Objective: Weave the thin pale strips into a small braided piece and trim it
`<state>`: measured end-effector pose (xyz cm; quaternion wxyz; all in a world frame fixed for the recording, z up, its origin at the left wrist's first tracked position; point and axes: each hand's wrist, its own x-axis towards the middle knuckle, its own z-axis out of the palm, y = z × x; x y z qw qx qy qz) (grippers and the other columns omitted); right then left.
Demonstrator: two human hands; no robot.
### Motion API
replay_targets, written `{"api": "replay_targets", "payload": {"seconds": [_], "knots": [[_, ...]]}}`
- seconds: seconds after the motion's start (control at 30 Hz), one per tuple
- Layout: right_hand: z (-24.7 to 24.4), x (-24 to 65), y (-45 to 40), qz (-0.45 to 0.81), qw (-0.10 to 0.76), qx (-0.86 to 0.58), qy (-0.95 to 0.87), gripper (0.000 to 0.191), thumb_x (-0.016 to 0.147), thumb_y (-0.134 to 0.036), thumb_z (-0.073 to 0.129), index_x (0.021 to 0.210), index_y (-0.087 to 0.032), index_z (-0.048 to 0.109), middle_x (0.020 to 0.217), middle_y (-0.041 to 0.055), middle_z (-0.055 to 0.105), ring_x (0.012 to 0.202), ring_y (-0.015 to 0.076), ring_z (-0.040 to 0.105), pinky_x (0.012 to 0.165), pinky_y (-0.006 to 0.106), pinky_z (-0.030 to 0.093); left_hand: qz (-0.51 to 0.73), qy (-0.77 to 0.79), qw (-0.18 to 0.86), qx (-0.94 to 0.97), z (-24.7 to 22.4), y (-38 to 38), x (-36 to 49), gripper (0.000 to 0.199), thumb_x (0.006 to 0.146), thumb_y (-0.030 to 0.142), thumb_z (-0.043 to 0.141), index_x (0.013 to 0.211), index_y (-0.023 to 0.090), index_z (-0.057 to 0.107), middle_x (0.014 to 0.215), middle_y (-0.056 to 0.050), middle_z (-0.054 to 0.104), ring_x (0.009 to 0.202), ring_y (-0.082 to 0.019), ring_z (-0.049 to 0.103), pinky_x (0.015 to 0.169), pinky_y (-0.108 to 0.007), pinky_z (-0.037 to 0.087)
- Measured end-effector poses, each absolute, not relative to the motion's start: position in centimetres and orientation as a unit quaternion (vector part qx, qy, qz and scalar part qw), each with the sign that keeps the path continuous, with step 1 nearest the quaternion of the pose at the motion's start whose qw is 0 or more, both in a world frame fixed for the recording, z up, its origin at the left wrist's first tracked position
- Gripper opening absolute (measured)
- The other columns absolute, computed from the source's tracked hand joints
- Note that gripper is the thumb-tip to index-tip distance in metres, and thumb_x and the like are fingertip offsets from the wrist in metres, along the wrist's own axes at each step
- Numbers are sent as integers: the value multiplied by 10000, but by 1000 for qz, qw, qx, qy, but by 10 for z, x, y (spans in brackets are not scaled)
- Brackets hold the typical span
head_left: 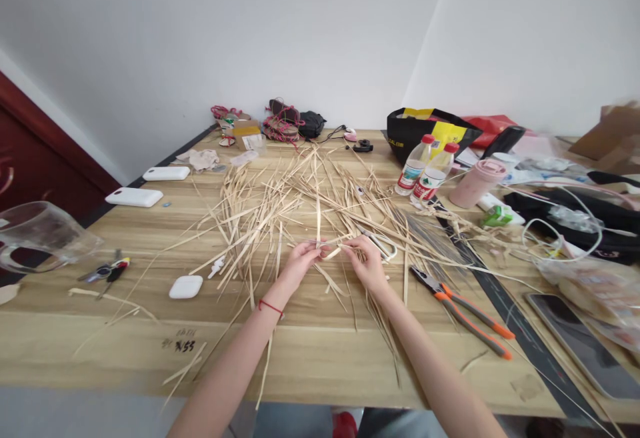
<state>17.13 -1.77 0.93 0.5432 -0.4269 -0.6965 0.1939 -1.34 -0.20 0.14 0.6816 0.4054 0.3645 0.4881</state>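
A pale, flat straw-like strip [332, 253] is bent between my two hands near the middle of the table. My left hand [299, 262] pinches its left end, with a red cord around the wrist. On the other side, my right hand [367, 262] has its fingers closed on the strip too. Another long strip [318, 215] runs away from my left fingertips toward the back. Many loose strips [265, 208] lie spread around and under both hands. A metal-looking carabiner-shaped piece [389, 248] sits just beyond my right hand, partly covered.
Orange-handled pliers [465, 315] lie right of my right forearm. A white earbud case [186, 287], keys [113, 271] and a clear jug [47, 235] are to the left. Two bottles [414, 166], a pink cup [477, 183] and a phone [583, 338] stand or lie right.
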Motion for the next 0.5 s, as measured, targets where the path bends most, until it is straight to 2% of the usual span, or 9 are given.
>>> {"api": "replay_targets", "payload": {"seconds": [0.27, 0.5], "knots": [[7, 171, -17, 202, 542, -425, -696, 124, 827, -294, 553, 883, -219, 635, 820, 49, 619, 794, 191, 572, 755, 352, 454, 501, 385, 666, 397, -1, -3, -9, 314, 669, 347, 697, 883, 133, 611, 820, -87, 695, 793, -194, 641, 684, -291, 473], [5, 170, -17, 220, 535, -426, -696, 136, 824, -300, 555, 887, -218, 643, 823, 50, 625, 797, 191, 576, 768, 355, 450, 503, 414, 633, 418, -3, -2, -10, 279, 617, 316, 738, 812, 128, 671, 797, -76, 696, 743, -173, 627, 685, -279, 472]]}}
